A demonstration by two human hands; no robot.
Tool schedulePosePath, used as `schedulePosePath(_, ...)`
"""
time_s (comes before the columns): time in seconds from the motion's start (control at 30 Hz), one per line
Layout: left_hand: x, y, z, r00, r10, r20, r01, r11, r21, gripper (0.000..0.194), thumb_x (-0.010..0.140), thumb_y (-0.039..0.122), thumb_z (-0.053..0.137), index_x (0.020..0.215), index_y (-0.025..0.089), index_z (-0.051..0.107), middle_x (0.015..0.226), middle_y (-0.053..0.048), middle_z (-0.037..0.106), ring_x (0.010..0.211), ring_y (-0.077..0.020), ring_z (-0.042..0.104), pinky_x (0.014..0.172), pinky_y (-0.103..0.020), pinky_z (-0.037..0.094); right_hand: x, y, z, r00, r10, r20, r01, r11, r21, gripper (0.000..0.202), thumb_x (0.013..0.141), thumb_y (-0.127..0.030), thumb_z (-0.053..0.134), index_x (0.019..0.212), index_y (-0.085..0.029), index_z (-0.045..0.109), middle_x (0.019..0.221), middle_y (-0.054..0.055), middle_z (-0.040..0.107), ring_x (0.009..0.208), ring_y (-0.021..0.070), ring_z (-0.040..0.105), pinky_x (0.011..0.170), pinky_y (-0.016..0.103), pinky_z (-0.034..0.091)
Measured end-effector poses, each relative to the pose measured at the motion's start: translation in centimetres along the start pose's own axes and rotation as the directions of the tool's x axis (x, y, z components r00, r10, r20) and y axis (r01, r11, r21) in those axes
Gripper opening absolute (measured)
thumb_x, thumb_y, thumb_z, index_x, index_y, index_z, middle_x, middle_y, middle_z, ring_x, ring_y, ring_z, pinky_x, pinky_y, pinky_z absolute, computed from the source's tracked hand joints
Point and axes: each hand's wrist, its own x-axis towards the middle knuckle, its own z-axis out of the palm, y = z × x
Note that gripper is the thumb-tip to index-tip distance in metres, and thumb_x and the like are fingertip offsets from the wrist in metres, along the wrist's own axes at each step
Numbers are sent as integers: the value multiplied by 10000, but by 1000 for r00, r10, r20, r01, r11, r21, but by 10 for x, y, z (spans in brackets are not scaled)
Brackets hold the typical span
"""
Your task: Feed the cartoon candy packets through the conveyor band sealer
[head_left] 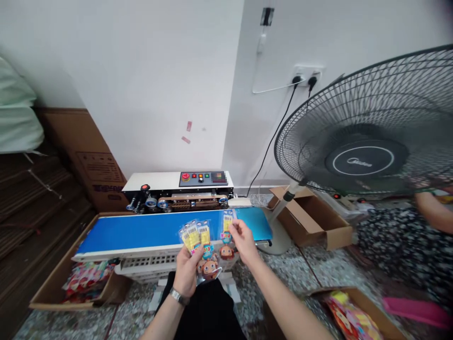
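Packets are in the left hand, while a single packet is in the right hand, all of them near the front edge of a conveyor machine. Largest around them is a caged fan, well off to the right of the fingers and higher up. Beyond the fingers, against the wall, runs the machine's white housing, and its blue belt stretches mostly to the left of them. An open carton stands on the floor to the right of the fingers. Below the belt, left of the fingers, sits a white basket.

The left fingers are closed, thumb on top, over several packets spread like a fan, yellow ends up. The right fingers are nearly together, pinching the single packet near its yellow upper part; its printed figure hangs clear below them. The two holds are just beside each other.

The step in hand appears to be parting packets one by one. The next move likely calls for a light right pinch that keeps the film flat, with the left thumb keeping the others together.
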Motion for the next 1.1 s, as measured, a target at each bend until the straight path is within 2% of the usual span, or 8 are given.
schedulePosePath(0.17, 6, 3, -19, 999, -20, -38, 20, 1000, -1, 410, 609, 297, 725, 976, 152, 611, 845, -71, 715, 718, -216, 672, 668, -326, 522, 65, 25, -24, 983, 69, -168, -133, 905, -405, 261, 781, -333, 458, 949, -173, 579, 782, 43, 652, 721, 184, 608, 630, 257, 454)
schedulePosePath(0.47, 5, -5, -23, 996, -73, -52, 70, 996, -48, 357, 576, 273, 749, 877, 139, 612, 805, -85, 712, 674, -217, 672, 641, -335, 529, 110, 28, -1, 991, 56, -118, -111, 840, -531, 245, 750, -224, 533, 983, -171, 587, 761, 58, 665, 788, 214, 612, 704, 287, 429)
schedulePosePath(0.6, 7, -3, -16, 997, -71, -38, 69, 996, -49, 331, 596, 288, 734, 865, 142, 608, 752, -74, 709, 640, -218, 670, 622, -339, 527, 82, 10, 16, 998, -61, -1, 53, 876, -479, 307, 768, -271, 537, 1062, -183, 550, 1003, 85, 628, 929, 204, 572, 799, 300, 417)
schedulePosePath(0.67, 9, -2, -13, 998, -41, -44, 39, 998, -47, 361, 594, 286, 736, 895, 135, 608, 781, -81, 709, 660, -220, 669, 628, -335, 524, 52, 2, 25, 976, -134, 173, 181, 940, -289, 276, 805, -348, 500, 1024, -191, 557, 1009, 67, 620, 877, 175, 581, 779, 288, 436)
schedulePosePath(0.77, 12, -3, -8, 999, -2, -43, 0, 999, -33, 398, 585, 275, 743, 933, 132, 615, 863, -94, 707, 726, -223, 665, 667, -330, 514, 6, -6, 37, 908, -155, 390, 164, 986, 10, 251, 798, -410, 513, 907, -192, 574, 880, 28, 635, 796, 156, 585, 713, 266, 462)
schedulePosePath(0.87, 13, -7, -7, 999, 12, -36, -13, 1000, -18, 404, 591, 277, 738, 955, 146, 622, 911, -87, 703, 783, -220, 655, 715, -327, 498, -10, -5, 41, 954, -100, 283, 70, 991, 115, 255, 779, -431, 530, 836, -185, 562, 778, 18, 617, 712, 150, 574, 638, 250, 462)
schedulePosePath(0.97, 12, -10, -12, 999, -22, -37, 22, 1000, 0, 390, 613, 302, 722, 958, 153, 617, 869, -74, 705, 736, -205, 653, 697, -322, 495, 14, 7, 25, 995, 22, 98, -35, 991, 133, 296, 778, -454, 493, 886, -183, 542, 711, 17, 612, 626, 152, 568, 542, 239, 443)
schedulePosePath(1.1, 11, -9, -22, 999, -10, -36, 12, 997, 72, 416, 624, 297, 716, 990, 140, 595, 832, -72, 696, 694, -190, 643, 655, -301, 488, 67, 31, -14, 991, 49, -128, -80, 966, -246, 283, 770, -405, 434, 861, -175, 572, 668, 17, 620, 601, 164, 572, 531, 242, 425)
